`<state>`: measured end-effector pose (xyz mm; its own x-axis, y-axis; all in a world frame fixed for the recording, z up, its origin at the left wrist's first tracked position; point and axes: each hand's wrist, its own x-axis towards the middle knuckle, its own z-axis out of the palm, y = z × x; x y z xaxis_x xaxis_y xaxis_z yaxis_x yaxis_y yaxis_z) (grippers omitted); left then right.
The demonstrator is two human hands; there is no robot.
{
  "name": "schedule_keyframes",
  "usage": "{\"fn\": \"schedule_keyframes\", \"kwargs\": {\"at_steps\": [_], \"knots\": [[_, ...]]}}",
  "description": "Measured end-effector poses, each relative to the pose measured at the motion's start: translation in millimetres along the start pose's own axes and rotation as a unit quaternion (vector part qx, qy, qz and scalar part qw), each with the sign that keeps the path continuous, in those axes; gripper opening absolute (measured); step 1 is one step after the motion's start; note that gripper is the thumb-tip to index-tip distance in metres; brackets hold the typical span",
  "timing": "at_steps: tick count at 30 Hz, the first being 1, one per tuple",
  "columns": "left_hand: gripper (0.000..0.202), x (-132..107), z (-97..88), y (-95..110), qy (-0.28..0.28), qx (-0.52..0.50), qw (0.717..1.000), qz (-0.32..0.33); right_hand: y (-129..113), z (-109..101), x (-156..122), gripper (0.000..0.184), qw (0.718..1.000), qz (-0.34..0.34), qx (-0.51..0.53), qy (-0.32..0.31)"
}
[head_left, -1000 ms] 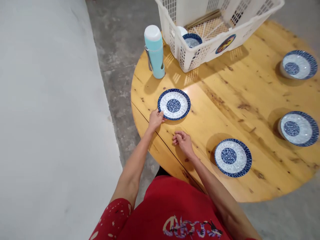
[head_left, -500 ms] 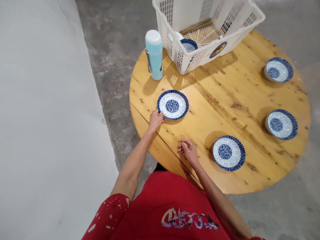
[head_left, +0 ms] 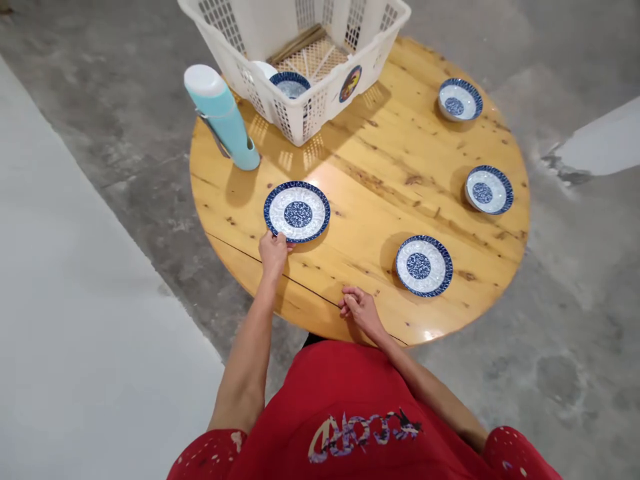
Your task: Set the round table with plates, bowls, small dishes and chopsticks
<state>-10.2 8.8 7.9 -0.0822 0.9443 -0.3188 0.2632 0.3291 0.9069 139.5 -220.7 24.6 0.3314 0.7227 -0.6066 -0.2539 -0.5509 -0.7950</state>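
Blue-rimmed plate (head_left: 297, 212): near edge pinched by left hand (head_left: 273, 252) fingers.

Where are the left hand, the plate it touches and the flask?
left hand (head_left: 273, 252), head view, on the back of the hand.
plate (head_left: 298, 213), head view, on its blue centre medallion.
flask (head_left: 226, 127), head view, on its turquoise body.

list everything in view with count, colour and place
table: one, pale wood, round, on grey floor
near-left plate: one, blue and white, at left hand
near-right plate: one, blue and white, near table edge
far dishes: two, blue and white, right edge
basket: one, white, far edge
bowl: one, blue and white, in basket
chopsticks: bundle, brown, in basket
flask: one, teal, white cap, beside basket
left hand: one, pinching near-left plate's rim
right hand: one, curled, resting on table
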Motion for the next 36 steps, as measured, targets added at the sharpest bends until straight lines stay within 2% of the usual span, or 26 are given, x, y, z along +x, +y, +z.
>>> {"fn": "schedule_keyframes", "kwargs": {"at_steps": [3,7,12,18,21,24,27,29,32,36], "knots": [[0.016,-2,-1.7,1,0.002,0.008,1.0,-0.003,1,1,-2,0.043,1.0,0.001,0.004,0.011],[0.017,2,-6.5,-2,-0.022,0.001,1.0,0.0,6,3,-3,0.039,0.999,-0.006,0.01,0.034],[0.019,12,-4.9,-5,-0.015,-0.016,1.0,0.016,14,-3,-9,0.035,0.999,-0.009,0.017,0.026],[0.017,9,-6.0,4,-0.014,-0.029,0.999,-0.017,18,-31,-24,0.039,0.999,0.004,0.027,0.038],[0.023,-8,-9.3,-1,0.013,-0.023,1.0,-0.003,23,-55,-34,0.037,0.999,0.008,0.032,0.036],[0.022,-50,-10.3,-14,0.052,0.008,0.998,0.029,33,-89,-50,0.035,0.998,0.006,0.046,0.049],[0.023,-121,-3.7,-24,0.06,0.075,0.993,0.074,49,-134,-73,0.038,0.995,-0.002,0.071,0.067],[0.024,-175,8.3,-28,0.033,0.124,0.987,0.094,64,-167,-91,0.041,0.993,-0.01,0.084,0.082],[0.023,-251,43.0,-33,-0.025,0.19,0.977,0.091,93,-217,-117,0.047,0.987,-0.008,0.102,0.124],[0.023,-328,120.6,-34,-0.162,0.204,0.958,0.123,130,-286,-146,0.054,0.97,-0.019,0.11,0.216]]}}
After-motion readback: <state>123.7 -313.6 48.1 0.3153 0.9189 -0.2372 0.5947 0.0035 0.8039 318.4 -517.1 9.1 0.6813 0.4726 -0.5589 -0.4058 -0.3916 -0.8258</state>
